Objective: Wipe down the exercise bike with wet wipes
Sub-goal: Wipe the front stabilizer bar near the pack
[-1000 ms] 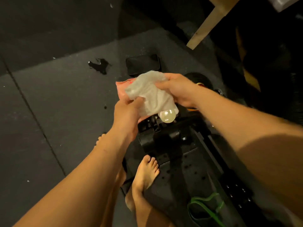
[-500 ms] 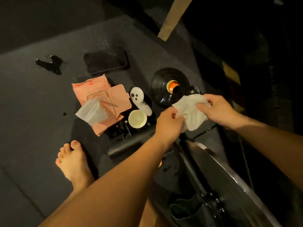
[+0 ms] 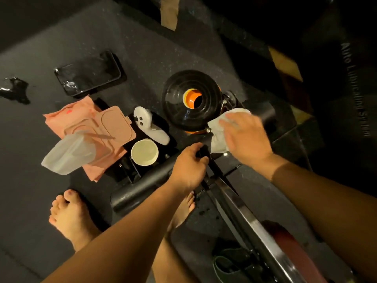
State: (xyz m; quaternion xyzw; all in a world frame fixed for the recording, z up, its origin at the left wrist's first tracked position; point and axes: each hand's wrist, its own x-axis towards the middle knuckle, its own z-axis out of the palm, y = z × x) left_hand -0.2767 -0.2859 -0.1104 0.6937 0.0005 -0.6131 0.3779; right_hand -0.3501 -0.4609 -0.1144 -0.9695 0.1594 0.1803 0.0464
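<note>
Here, seen from above, you are bent over the front end of a black metal exercise bike (image 3: 251,221) standing on a dark speckled rubber floor (image 3: 142,48).

Your right hand (image 3: 247,139) lies flat on a crumpled white wet wipe (image 3: 218,137), fingers spread and fairly straight, pressing it onto the bike's front frame just beside a glossy black domed part with an orange centre (image 3: 183,111). Your left hand (image 3: 188,166) is curled round a slim black part of the frame, just above the black tubular floor bar (image 3: 140,187), apparently to steady the bike.

On the floor to the left, a pink soft pack of wet wipes (image 3: 67,121) lies with its lid flipped open and another white wipe (image 3: 69,154) pulled partly out. Near it are a white paper cup (image 3: 144,155), a small white plastic handheld device (image 3: 151,127) and, towards the far edge, a black phone (image 3: 89,73). Your bare feet stand beside the floor bar.

The wiping looks to be at an early stage: the wipe is only now on the front of the frame. The floor bar, the flywheel rim and the pedal area closer to you show specks and probably need wiping next. The saddle and handlebars are out of view.
</note>
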